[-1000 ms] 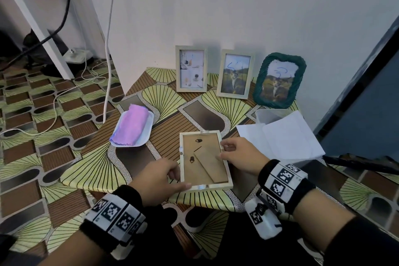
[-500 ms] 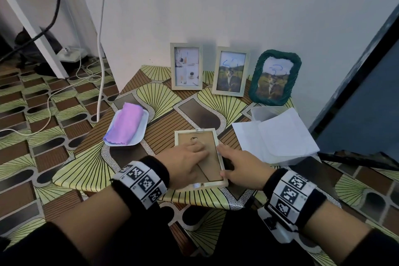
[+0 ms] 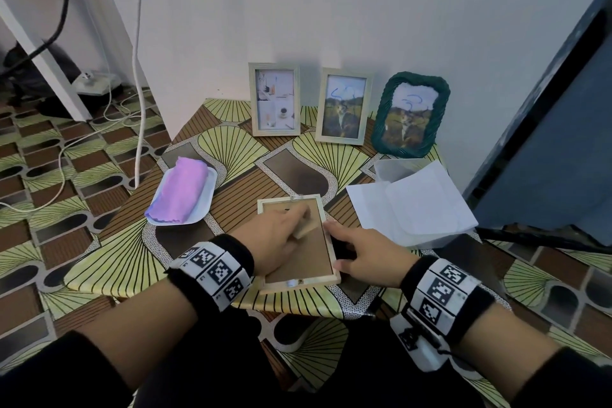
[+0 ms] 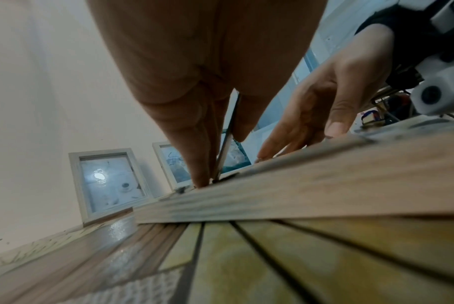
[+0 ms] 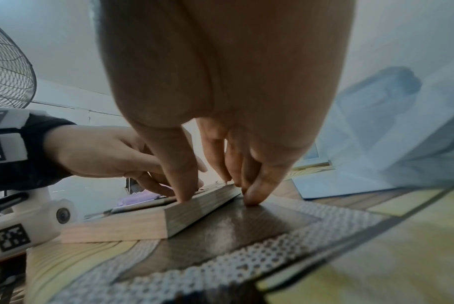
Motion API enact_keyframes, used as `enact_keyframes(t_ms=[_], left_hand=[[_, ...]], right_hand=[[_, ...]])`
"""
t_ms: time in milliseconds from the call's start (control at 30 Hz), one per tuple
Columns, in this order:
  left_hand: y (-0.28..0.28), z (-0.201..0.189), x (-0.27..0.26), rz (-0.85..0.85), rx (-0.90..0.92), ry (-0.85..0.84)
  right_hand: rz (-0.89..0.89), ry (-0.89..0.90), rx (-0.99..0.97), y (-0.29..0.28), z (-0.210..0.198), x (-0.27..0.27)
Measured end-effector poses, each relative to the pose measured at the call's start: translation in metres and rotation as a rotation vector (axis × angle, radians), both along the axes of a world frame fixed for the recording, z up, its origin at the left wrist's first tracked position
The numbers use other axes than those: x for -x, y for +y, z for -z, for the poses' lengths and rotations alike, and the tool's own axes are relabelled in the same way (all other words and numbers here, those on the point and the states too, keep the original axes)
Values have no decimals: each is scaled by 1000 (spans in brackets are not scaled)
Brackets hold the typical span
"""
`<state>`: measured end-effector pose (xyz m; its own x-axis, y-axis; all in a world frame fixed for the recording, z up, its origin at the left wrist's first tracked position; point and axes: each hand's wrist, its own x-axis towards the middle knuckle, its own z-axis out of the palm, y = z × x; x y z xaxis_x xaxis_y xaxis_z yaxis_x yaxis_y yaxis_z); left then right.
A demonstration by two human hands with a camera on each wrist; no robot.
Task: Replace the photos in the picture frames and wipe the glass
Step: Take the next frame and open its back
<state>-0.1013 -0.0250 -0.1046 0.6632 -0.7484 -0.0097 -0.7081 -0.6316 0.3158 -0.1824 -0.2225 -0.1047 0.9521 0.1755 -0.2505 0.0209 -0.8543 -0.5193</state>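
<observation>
Here, frame [image 3: 298,242] lay face-down near the table [image 3: 109,262] front edge, back being opened.
Left hand [image 3: 271,237] pinched the thin, stiff stand flap [image 3: 306,227]; right hand [image 3: 359,250], fingers straight, pressed the pale wood rim. Best to keep the rim pinned and lift the brown board slowly. Purple cloth [image 3: 180,192] looked soft, sat folded on a white tray [image 3: 207,194], well apart.

Black sleeves [image 3: 76,371], black wristbands [image 3: 212,270] (white blocks with square-code markers), bare hands.
</observation>
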Motion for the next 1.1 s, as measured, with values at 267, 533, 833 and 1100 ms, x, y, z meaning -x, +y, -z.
enact_keyframes(t_ms=[267, 533, 833, 1100], left_hand=[[1, -1, -4, -176, 118, -9], [36, -40, -17, -322, 509, -53], [100, -47, -14, -325, 279, -67], [103, -9, -3, -220, 26, 95]], right_hand=[[-37, -8, 0, 5, 0, 0], [9, -36, 23, 5, -5, -2], [-114, -69, 102, 19, -1, -12], [-79, -58, 146, 10, 0, -6]])
